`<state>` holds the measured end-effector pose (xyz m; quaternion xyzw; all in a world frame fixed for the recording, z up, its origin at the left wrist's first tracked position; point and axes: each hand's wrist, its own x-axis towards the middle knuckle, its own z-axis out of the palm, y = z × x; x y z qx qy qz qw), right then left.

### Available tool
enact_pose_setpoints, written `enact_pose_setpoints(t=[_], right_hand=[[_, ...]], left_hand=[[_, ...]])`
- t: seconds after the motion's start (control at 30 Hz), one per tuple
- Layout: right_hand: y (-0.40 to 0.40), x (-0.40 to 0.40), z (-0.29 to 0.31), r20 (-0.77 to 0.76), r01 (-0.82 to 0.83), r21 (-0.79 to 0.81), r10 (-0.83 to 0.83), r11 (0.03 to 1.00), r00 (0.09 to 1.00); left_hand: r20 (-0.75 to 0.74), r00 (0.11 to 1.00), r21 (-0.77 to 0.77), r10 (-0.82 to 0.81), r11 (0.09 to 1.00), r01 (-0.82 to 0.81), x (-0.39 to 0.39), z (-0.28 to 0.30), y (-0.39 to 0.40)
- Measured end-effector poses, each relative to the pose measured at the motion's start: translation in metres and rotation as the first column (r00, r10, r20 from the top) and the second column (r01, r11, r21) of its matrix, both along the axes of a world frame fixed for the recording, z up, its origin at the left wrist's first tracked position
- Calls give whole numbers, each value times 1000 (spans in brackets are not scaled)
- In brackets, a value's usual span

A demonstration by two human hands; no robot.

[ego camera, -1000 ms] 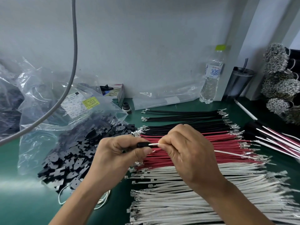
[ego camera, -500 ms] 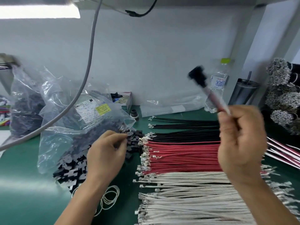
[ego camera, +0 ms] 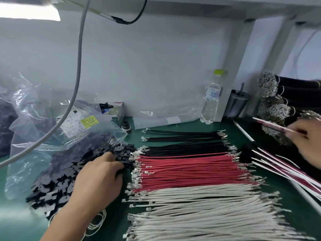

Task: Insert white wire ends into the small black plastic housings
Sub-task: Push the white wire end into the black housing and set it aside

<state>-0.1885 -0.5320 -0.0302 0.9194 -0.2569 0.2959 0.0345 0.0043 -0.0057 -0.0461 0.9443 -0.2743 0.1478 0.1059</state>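
Change of job for both hands: a second ago close together in the middle, pushing a white wire end into a small black housing. Now well apart.

Left hand [ego camera: 97, 176] down on the heap of black housings [ego camera: 57, 173], spilling out of the clear bag [ego camera: 34, 136], just left of the red wires [ego camera: 187, 167]. Fingers bent, tips pressed in among the little black pieces. Cannot tell if one is pinched yet.

Right hand [ego camera: 309, 136] far off at the right edge, blurry from moving fast. Half a second ago up high, holding the finished wire [ego camera: 271, 123] in the air. Now lower and further right, fingers closed tight on that finished wire, thin and pinkish-white, poking up and to the left. Too blurry to see the black housing on it. Just below, the pile of finished wires [ego camera: 286, 169], lying slanted on the dark side of the bench.

Meaning for the task, as a guess: one wire done and on its way to that pile, the next one starting. Still needed — a fresh housing picked from the heap, then a new wire from the big row of white wires [ego camera: 199, 206] at the front, with plenty left there. Small pieces, all jumbled in that heap, so easy to grab two at once.
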Motion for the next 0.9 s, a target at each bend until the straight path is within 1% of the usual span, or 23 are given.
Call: enact_pose_setpoints(t=[0.03, 0.07, 0.13, 0.17, 0.2, 0.23, 0.27, 0.3, 0.33, 0.4, 0.43, 0.47, 0.5, 0.53, 0.57, 0.63, 0.7, 0.8, 0.9], right_hand=[[-1, -8, 0, -45, 95, 73, -92, 993, 995], [-7, -15, -6, -153, 177, 81, -163, 981, 975], [-6, -26, -28, -252, 236, 65, -213, 970, 944], [-6, -28, -35, -244, 279, 91, -251, 956, 937], [-4, -27, -31, -279, 277, 151, -228, 949, 933], [5, -23, -25, -250, 267, 136, -228, 954, 941], [22, -19, -18, -191, 271, 116, -246, 956, 950], [42, -13, -9, -108, 242, 92, -231, 966, 967], [63, -6, 0, -14, 181, 56, -180, 982, 984], [120, 20, 23, 84, -2, 25, 0, 1000, 997], [151, 36, 31, 114, -144, 78, 135, 986, 984], [179, 54, 36, 135, -289, 165, 269, 943, 954], [203, 72, 37, 135, -407, 257, 385, 876, 913], [223, 90, 37, 103, -470, 343, 464, 814, 880], [239, 109, 33, 63, -494, 403, 515, 771, 855], [259, 140, 23, 3, -499, 457, 560, 736, 828], [267, 166, 11, -58, -467, 459, 550, 756, 833], [263, 190, 0, -202, -385, 475, 524, 791, 827], [260, 200, 1, -275, -357, 469, 518, 808, 810]], left_hand=[[-10, 1000, 4, 5, 1000, -5, 0, 0, 0], [-20, 1000, 2, 8, 1000, -8, 0, -1, 0], [-35, 999, -20, 16, 1000, -17, 0, -1, -1], [-38, 999, -33, 24, 999, -26, 0, 0, -2], [-35, 999, -40, 39, 998, -41, 0, 1, -3], [-25, 998, -47, 56, 997, -57, -1, 3, -3], [-11, 998, -64, 68, 996, -68, -2, 5, -4], [2, 997, -88, 72, 994, -71, -2, 6, -4], [17, 997, -115, 70, 991, -67, -2, 6, -5], [57, 997, -185, 57, 982, -46, -1, 5, -6], [78, 996, -222, 48, 975, -30, 0, 4, -6], [97, 995, -259, 39, 966, -13, 0, 4, -6], [109, 993, -295, 34, 955, 0, 1, 3, -6], [116, 993, -326, 31, 945, 9, 1, 3, -5], [121, 992, -350, 27, 936, 17, 0, 2, -5], [117, 993, -383, 7, 923, 38, -2, 2, -7], [110, 994, -400, -24, 914, 66, -3, 0, -10], [120, 992, -417, -47, 904, 93, -3, -5, -11], [149, 988, -442, -43, 891, 105, -2, -6, -11]])
